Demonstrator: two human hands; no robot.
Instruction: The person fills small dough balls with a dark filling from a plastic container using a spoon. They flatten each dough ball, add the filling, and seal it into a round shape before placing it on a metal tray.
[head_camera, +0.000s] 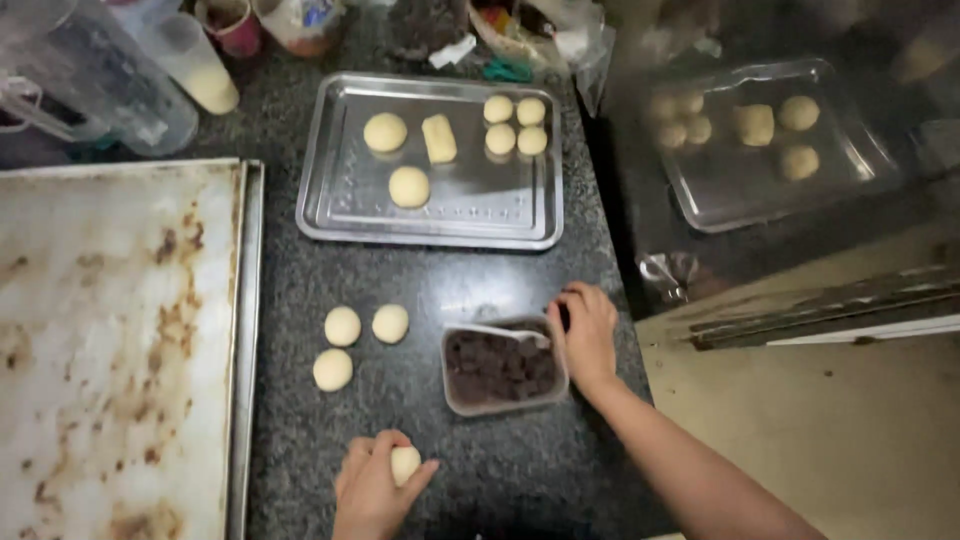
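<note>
— Dark speckled stone worktop (420, 290), right? What is lying near its front edge?

— Left hand (372, 487) is closing around a small, smooth, pale round dough ball (404, 464) there.

— And the other?

— Right hand (585, 335) is gripping the rim of a clear plastic tub of dark brown filling (500, 370), fingers curled, nearer the right edge.
</note>
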